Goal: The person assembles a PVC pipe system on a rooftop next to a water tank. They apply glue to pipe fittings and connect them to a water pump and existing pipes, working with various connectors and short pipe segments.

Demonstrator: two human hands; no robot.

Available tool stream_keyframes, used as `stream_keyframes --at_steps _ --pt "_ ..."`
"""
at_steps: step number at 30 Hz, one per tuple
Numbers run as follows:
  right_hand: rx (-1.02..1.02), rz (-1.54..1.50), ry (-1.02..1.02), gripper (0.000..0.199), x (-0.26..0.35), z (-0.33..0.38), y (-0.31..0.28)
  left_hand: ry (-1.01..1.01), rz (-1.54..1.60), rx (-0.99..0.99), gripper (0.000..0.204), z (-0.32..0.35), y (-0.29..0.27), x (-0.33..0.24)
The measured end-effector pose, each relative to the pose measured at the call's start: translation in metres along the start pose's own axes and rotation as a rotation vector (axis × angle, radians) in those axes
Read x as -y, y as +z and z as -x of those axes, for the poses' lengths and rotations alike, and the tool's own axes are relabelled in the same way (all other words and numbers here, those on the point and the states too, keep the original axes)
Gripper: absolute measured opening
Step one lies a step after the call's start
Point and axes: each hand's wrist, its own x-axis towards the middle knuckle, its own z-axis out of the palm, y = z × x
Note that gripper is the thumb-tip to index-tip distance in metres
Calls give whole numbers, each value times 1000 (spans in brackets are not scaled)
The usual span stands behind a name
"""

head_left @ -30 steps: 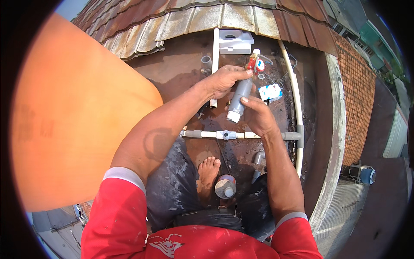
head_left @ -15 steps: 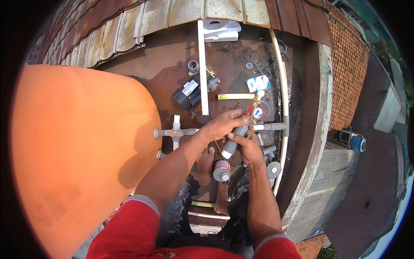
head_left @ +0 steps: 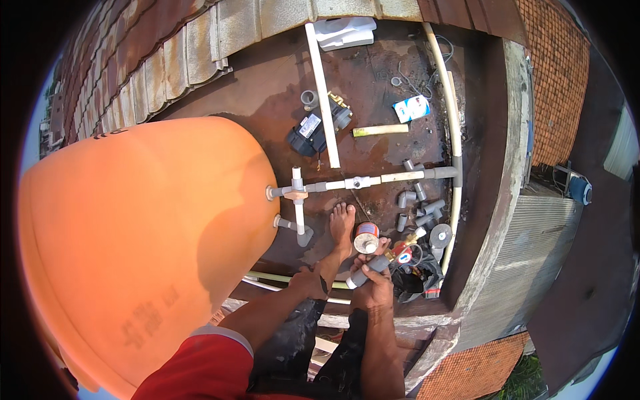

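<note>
Low in front of me, my right hand (head_left: 373, 288) is wrapped round a grey plastic pipe piece (head_left: 378, 263). Its lower end is white, and brass and red fittings (head_left: 402, 253) with a round label and thin tube sit at its other end. My left hand (head_left: 309, 283) rests against my left lower leg; its fingers are mostly hidden. Just beyond the held piece, a red-and-white can (head_left: 367, 239) with a white cap stands between my feet. A black plastic bag (head_left: 408, 285) lies beside my right hand.
A large orange tank (head_left: 147, 227) fills the left. From it a pipe line with a valve (head_left: 357, 182) crosses to a long pipe (head_left: 456, 140). Several grey elbows and tees (head_left: 427, 210) lie near that joint. Farther off are a dark pump (head_left: 319, 130) and a cut pipe (head_left: 380, 130).
My right hand has drawn the grey pipe piece down and nearer my body, turning its fittings rightward. My left hand has let go of it and dropped to my leg. The view has shifted.
</note>
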Motion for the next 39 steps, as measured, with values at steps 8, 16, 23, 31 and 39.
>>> stream_keyframes --at_steps 8,16,23,31,39 --pt "-57 -138 -24 30 -29 -47 -51 -103 7 -132 151 -11 36 -21" --pt "-105 -230 -55 46 5 -113 -119 -214 -47 -157 143 -28 53 -31" --pt "-115 -224 -21 39 10 -136 -139 -218 -38 -159 143 -30 59 -34" --pt "-104 -4 -51 42 27 -140 -88 -233 -16 -144 143 -31 59 -37" --pt "19 -35 -107 37 61 -174 -11 -247 33 -111 146 -33 52 -39"
